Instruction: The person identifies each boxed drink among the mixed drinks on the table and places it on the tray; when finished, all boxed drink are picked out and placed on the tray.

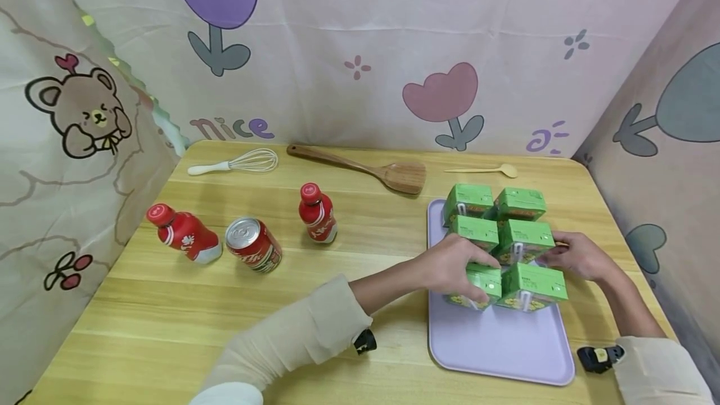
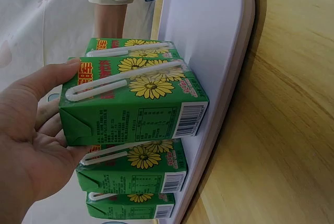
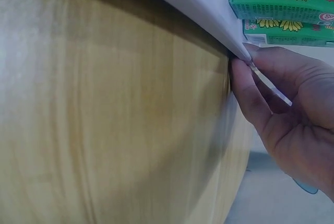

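Several green drink cartons with yellow flowers and white straws stand in two columns on a pale purple tray. My left hand grips the near-left carton by its top, thumb on one side and fingers on the other. In the left wrist view that carton is upright, close beside the others. At the tray's right side, my right hand pinches the rim between thumb and fingers, plainly seen in the right wrist view on the tray edge. The near-right carton stands beside the gripped one.
Left of the tray stand a red bottle, a red can and a tilted-looking red bottle. Along the back lie a whisk, a wooden spatula and a small spoon. Printed cloth encloses the wooden table.
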Demonstrator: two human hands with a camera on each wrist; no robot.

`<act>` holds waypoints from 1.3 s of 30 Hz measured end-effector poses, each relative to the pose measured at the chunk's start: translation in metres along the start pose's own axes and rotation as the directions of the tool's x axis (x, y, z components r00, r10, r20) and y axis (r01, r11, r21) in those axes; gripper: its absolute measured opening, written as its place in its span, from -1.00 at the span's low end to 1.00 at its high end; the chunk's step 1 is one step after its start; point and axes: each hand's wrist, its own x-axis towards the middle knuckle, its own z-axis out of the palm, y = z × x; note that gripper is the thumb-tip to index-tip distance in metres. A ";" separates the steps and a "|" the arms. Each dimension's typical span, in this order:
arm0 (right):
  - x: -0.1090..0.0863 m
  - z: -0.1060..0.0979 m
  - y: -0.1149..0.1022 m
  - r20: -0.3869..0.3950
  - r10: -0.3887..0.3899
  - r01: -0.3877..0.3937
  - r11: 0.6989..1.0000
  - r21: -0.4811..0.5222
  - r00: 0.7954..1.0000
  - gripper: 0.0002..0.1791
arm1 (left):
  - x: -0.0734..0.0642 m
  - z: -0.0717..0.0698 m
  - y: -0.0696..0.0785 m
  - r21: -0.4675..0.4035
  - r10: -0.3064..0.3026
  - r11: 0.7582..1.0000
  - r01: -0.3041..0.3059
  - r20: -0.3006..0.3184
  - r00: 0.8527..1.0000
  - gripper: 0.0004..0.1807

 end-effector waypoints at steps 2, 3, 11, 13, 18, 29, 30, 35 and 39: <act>0.000 0.000 0.000 -0.003 0.002 -0.002 1.000 -0.006 1.000 -0.48 | 0.001 0.002 -0.002 -0.018 -0.011 1.000 0.010 -0.015 1.000 -0.45; 0.000 0.000 -0.001 -0.002 0.000 0.000 1.000 -0.006 1.000 -0.48 | 0.002 0.002 -0.002 -0.026 -0.015 1.000 0.015 -0.021 1.000 -0.45; 0.000 0.001 -0.001 -0.002 0.008 -0.008 1.000 -0.012 1.000 -0.48 | 0.007 0.006 -0.002 -0.022 -0.033 0.999 0.032 -0.016 0.999 -0.44; 0.001 0.001 -0.001 -0.004 0.005 -0.005 1.000 -0.011 1.000 -0.48 | 0.008 0.007 -0.001 -0.028 -0.039 0.999 0.039 -0.008 0.999 -0.44; 0.001 0.001 -0.001 -0.010 -0.007 0.007 1.000 -0.019 1.000 -0.48 | 0.007 0.005 0.000 0.000 -0.029 1.000 0.029 -0.011 1.000 -0.45; 0.000 0.000 -0.003 -0.003 -0.007 0.007 1.000 -0.009 1.000 -0.48 | 0.009 0.007 0.000 0.024 -0.035 0.999 0.035 -0.001 0.999 -0.45; 0.000 0.000 -0.004 -0.001 -0.005 0.005 1.000 -0.009 1.000 -0.48 | 0.008 0.008 -0.001 0.025 -0.032 0.999 0.032 -0.003 0.999 -0.44; 0.000 0.000 -0.003 0.003 0.001 -0.001 1.000 -0.006 1.000 -0.48 | 0.002 0.009 -0.005 0.009 -0.012 1.000 0.013 -0.042 0.999 -0.37; 0.000 0.000 -0.003 0.011 -0.002 0.003 1.000 -0.016 1.000 -0.48 | -0.011 0.001 -0.008 -0.028 0.028 0.999 -0.031 -0.096 0.995 -0.33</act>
